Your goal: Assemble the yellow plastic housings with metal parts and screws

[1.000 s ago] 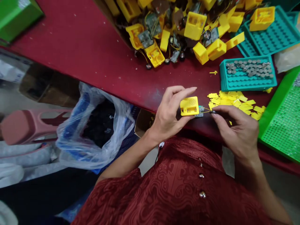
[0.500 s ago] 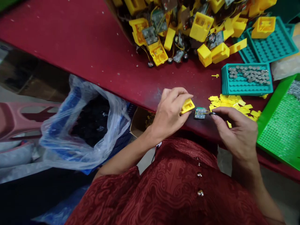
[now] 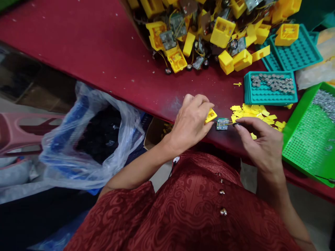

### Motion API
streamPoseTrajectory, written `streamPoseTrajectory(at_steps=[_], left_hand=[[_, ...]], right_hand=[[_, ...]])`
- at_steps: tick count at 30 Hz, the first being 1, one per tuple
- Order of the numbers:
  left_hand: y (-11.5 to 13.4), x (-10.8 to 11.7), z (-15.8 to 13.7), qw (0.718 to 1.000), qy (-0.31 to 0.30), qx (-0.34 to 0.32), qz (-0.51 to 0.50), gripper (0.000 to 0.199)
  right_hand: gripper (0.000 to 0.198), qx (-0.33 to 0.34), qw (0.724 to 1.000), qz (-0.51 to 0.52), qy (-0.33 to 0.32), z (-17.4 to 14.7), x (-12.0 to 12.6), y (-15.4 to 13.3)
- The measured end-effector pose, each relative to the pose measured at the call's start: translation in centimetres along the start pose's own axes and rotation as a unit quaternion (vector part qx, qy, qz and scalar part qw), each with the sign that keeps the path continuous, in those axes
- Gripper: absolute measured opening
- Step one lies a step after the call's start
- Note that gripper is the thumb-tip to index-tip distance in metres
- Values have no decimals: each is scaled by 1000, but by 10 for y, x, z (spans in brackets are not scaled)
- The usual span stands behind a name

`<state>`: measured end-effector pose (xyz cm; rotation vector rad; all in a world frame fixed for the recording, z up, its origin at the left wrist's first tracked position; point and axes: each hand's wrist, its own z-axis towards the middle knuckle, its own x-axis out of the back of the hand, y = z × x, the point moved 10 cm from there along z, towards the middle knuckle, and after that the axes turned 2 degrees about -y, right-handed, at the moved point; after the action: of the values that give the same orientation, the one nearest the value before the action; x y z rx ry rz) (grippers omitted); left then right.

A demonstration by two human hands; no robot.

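My left hand [image 3: 192, 122] is closed around a small yellow plastic housing [image 3: 210, 115], whose hollow side partly shows past the fingertips. Between my two hands lies a small green circuit board [image 3: 222, 124] with silvery parts on it, close to the table's front edge. Thin yellow wires run from the board to a small round black speaker [image 3: 236, 124]. Thumb and forefinger of my right hand [image 3: 260, 143] pinch that speaker. Just beyond the right hand, small flat yellow plastic pieces [image 3: 248, 113] lie in a loose pile.
Stacked teal trays [image 3: 272, 99] hold button cells. A green basket [image 3: 300, 139] with small metal pieces stands at the right. Yellow housings, boards and wired speakers heap at the back [image 3: 222, 31]. A plastic-lined blue crate [image 3: 86, 101] with black parts stands left, below the red table [image 3: 104, 45].
My left hand has turned the yellow housing slightly, so less of it shows. The right hand still pinches the speaker. The whole view has shifted a little.
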<state>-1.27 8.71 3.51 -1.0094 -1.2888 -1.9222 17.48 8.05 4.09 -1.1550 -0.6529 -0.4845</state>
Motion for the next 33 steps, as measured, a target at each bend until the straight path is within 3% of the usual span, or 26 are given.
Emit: streamPoseTrajectory(at_steps=[5, 7, 8, 10, 12, 16, 18, 19, 22, 27, 30, 33], left_hand=[[-21, 7, 8, 993, -40, 79, -84, 39], [-38, 4, 7, 968, -80, 144, -190, 34], [-46, 1, 4, 942, -98, 181, -264, 33], [-59, -8, -5, 860, -118, 248, -430, 37], [-61, -21, -18, 753, -138, 293, -573, 37], [-33, -51, -46, 556, -245, 321, -726, 33], [-16, -58, -54, 493, -281, 316, -761, 32], [-9, -61, -56, 473, -285, 315, -771, 31], [-4, -64, -50, 462, -238, 327, -789, 21], [-16, -60, -29, 523, -74, 342, -778, 12], [-12, -68, -23, 555, -50, 335, -760, 14], [-8, -78, -22, 566, -39, 329, -755, 18]], right_hand=[[14, 19, 999, 38, -13, 29, -3, -16], [15, 45, 998, 45, -21, 46, -7, -29], [15, 64, 996, 47, -28, 54, -9, -37], [17, 93, 994, 50, -41, 63, -15, -49], [21, 105, 992, 52, -48, 64, -20, -53], [29, 107, 993, 45, -36, 51, -21, -40], [26, 101, 994, 43, -21, 44, -17, -32], [23, 98, 994, 46, -11, 41, -13, -30], [15, 80, 995, 65, 15, 35, -3, -24], [15, 7, 991, 133, 30, 25, -1, -14], [15, -7, 982, 181, 50, 16, -6, -13], [9, 54, 984, 139, 93, 7, -4, -25]])
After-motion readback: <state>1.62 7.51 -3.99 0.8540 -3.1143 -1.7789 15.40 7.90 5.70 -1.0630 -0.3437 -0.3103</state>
